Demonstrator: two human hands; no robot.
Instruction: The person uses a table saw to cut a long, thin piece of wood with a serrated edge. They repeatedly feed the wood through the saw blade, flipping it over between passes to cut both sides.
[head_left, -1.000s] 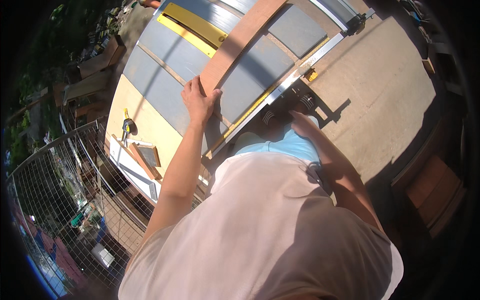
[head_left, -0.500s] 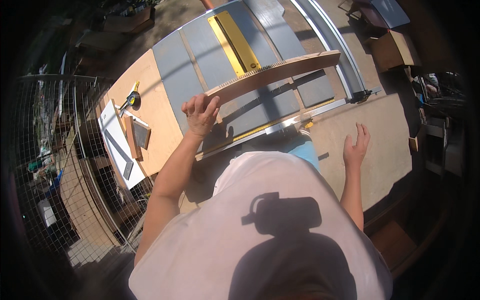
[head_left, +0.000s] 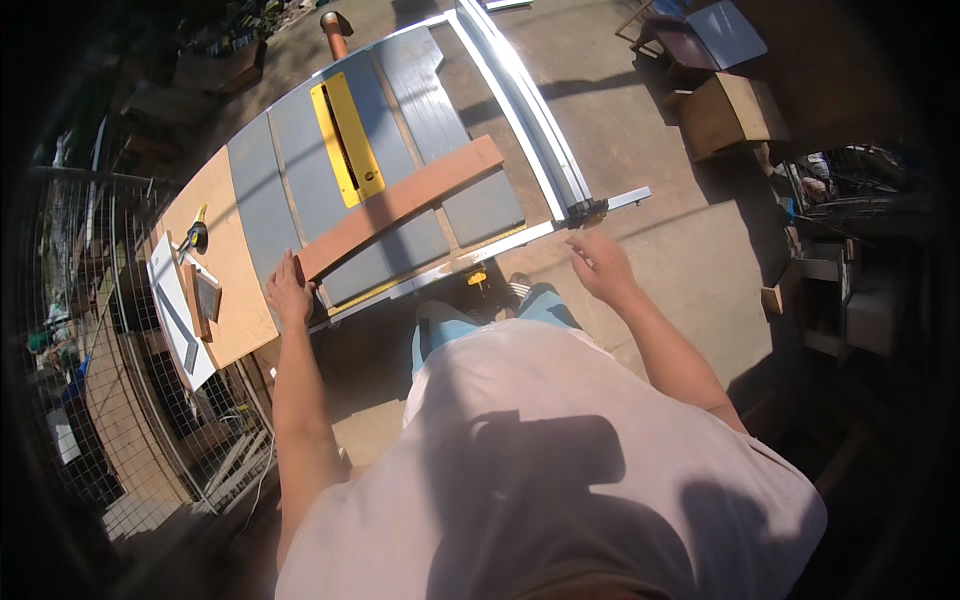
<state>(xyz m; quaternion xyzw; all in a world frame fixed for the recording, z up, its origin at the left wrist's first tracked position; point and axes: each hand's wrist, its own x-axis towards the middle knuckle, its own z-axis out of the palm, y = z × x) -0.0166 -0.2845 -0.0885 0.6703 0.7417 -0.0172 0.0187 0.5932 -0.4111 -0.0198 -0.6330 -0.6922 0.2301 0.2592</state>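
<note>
The person stands at a table saw [head_left: 300, 170] with a grey top, seen from above in strong sunlight. A long reddish-brown board [head_left: 400, 207] lies flat across the grey top, running from the near left corner toward the far right, and it passes just beside the near end of the yellow blade insert [head_left: 348, 140] in the middle of the table. The left hand [head_left: 288, 292] rests at the near end of this board, with the fingers bent around the end and the palm close to the edge of the table; it holds the board lightly, not in a full fist. The right hand [head_left: 598, 266] is in the air, well apart from the board, with the fingers spread loosely, and it holds nothing. It hovers near the end of the silver rail [head_left: 530, 110], which runs along the right side of the saw. To the left of the grey top there is a plywood extension [head_left: 225, 270], and on it lie a white sheet [head_left: 172, 300] and a small yellow-and-black tool [head_left: 195, 235]. A wire fence [head_left: 110, 420] stands on the far left, and a wooden box [head_left: 725, 112] is on the concrete floor [head_left: 650, 170] at the right.
</note>
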